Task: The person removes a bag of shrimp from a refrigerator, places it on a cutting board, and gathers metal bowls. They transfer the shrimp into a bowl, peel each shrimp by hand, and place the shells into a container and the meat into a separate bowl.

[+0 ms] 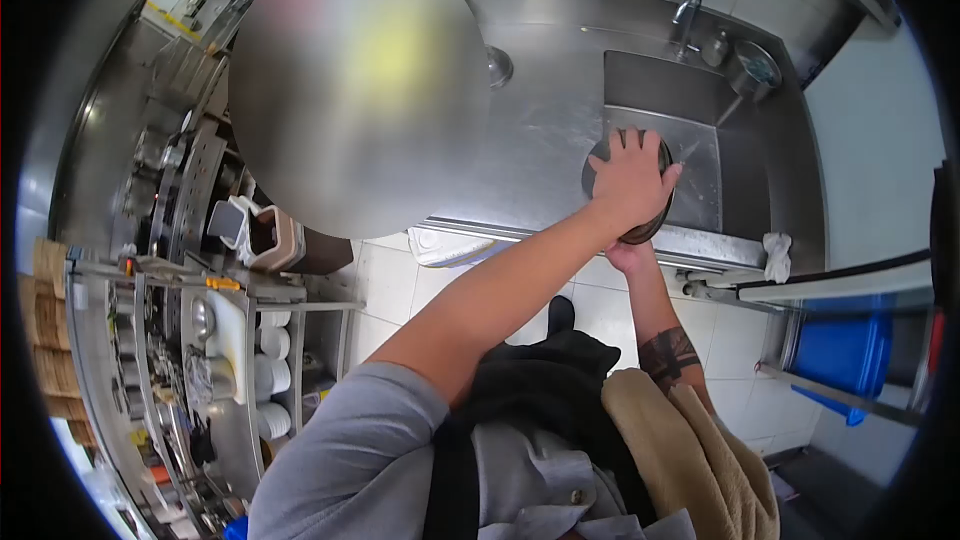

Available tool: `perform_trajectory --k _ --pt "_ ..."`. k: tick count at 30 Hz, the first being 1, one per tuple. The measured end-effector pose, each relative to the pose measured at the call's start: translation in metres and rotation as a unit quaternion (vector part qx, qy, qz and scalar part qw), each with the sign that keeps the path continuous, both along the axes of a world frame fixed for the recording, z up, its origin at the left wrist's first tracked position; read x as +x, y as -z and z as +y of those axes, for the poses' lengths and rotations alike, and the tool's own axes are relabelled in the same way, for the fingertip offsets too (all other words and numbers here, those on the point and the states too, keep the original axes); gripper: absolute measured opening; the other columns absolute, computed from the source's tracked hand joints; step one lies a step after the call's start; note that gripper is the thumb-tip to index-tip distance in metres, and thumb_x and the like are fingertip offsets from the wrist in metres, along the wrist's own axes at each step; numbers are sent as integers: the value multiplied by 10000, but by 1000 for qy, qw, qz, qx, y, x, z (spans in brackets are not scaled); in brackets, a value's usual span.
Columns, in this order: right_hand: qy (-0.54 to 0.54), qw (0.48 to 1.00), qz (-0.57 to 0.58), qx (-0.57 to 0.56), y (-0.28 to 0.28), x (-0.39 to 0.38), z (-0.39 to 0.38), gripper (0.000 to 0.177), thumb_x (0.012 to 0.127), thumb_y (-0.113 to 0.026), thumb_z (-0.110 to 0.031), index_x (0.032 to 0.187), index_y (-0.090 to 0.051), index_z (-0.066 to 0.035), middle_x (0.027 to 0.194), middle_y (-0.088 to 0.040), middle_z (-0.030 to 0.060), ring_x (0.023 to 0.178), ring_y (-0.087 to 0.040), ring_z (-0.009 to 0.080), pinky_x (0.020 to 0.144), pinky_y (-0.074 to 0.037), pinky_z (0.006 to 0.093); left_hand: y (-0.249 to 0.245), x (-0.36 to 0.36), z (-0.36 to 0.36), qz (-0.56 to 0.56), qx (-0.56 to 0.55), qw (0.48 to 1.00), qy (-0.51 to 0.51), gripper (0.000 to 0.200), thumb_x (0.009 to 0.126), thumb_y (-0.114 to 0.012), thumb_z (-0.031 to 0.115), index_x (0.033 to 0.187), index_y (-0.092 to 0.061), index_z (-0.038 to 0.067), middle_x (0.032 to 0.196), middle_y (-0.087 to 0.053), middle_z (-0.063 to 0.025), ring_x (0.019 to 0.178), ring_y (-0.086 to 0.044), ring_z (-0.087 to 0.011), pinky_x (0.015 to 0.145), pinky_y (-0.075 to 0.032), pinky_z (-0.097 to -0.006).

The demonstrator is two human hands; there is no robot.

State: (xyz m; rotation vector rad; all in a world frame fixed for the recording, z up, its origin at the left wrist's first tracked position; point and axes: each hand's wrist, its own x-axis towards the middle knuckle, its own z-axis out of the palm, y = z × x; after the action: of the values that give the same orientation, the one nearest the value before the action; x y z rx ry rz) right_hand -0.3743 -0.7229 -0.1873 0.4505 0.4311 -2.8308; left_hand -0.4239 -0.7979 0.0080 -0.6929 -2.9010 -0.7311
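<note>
Over the front left edge of the sink (735,145), a dark round dish (592,180) shows layered edges on its right side, perhaps a stack. I cannot make out its exact kind. My left hand (632,178) lies across its upper face, with its fingers spread and the thumb pointing right. Below the near edge of the dish, my right hand (628,256) grips it from underneath; its fingers are mostly hidden behind the dish.
A faucet (686,20) stands behind the sink, with a metal pot (752,68) at the back right corner. A white cloth (777,256) hangs on the front edge. Shelves with white bowls (272,380) and a bin (272,240) stand left. A blurred disc hides the upper left.
</note>
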Motion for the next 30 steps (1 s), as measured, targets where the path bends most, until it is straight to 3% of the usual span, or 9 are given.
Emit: perform_trajectory --k 3,4,6,10,11,12,16,25,30 --pt "1 999 41 -14 22 3 11 395 1070 -544 -339 1368 -567 -80 1356 -653 104 1201 -668 282 995 -600 441 26 -14 -6 -35 96 995 -4 605 989 -595 501 1349 -480 29 1383 -510 -229 1320 -460 -425 1017 -454 -620" --pt "6 1000 10 5 22 5 10 379 1074 -526 -303 1370 -562 -69 1355 -652 112 1203 -663 314 1004 -592 478 43 -22 -13 17 140 990 4 614 972 -631 493 1346 -492 26 1367 -516 -230 1299 -481 -424 1047 -450 -566" --pt "11 995 -101 10 31 0 17 331 1052 -498 -137 1370 -553 -61 1323 -654 127 1194 -658 374 1045 -541 594 45 -28 -43 -71 220 973 5 596 968 -651 419 1377 -502 12 1378 -522 -232 1279 -506 -433 1065 -457 -501" --pt "22 974 -119 192 -8 -9 1 335 1000 -520 -9 1308 -576 -128 1215 -670 66 1091 -671 250 933 -547 509 87 -41 -124 -131 268 950 -90 716 909 -656 268 1537 -416 21 1371 -593 -284 1247 -585 -439 1111 -443 -467" --pt "13 973 -119 198 -7 -11 -4 335 1000 -520 -9 1308 -576 -128 1215 -670 66 1091 -671 250 933 -547 509 95 -39 -147 -159 194 957 -145 761 882 -650 206 1578 -374 68 1341 -621 -290 1200 -643 -384 972 -561 -458" --pt "5 976 -84 202 -6 -16 -12 319 1004 -517 -11 1292 -579 -132 1214 -669 54 1082 -664 234 909 -544 483 61 -30 -157 -350 278 864 -234 712 897 -592 124 1576 -380 107 1337 -615 -249 1126 -682 -356 762 -654 -453" --pt "-15 980 -54 191 -23 -37 -51 307 1018 -499 -20 1297 -554 -136 1234 -662 47 1098 -652 227 923 -536 466 122 -24 -239 -352 505 731 -295 619 946 -486 35 1552 -392 118 1327 -587 -188 1041 -704 -369 694 -689 -495" --pt "-88 953 -31 288 -5 -89 -164 369 1011 -498 -41 1372 -468 -111 1370 -570 133 1210 -596 322 950 -540 532 137 56 -371 -213 594 647 -428 546 1096 -474 253 1605 -316 133 1382 -577 -196 1063 -709 -347 725 -683 -490" --pt "-246 894 95 362 -39 -72 -300 389 952 -562 -23 1334 -516 -80 1226 -624 107 1067 -635 245 868 -553 406 148 111 -446 -184 633 609 -440 603 1094 -507 436 1628 -315 232 1269 -658 -133 948 -730 -253 695 -654 -452"
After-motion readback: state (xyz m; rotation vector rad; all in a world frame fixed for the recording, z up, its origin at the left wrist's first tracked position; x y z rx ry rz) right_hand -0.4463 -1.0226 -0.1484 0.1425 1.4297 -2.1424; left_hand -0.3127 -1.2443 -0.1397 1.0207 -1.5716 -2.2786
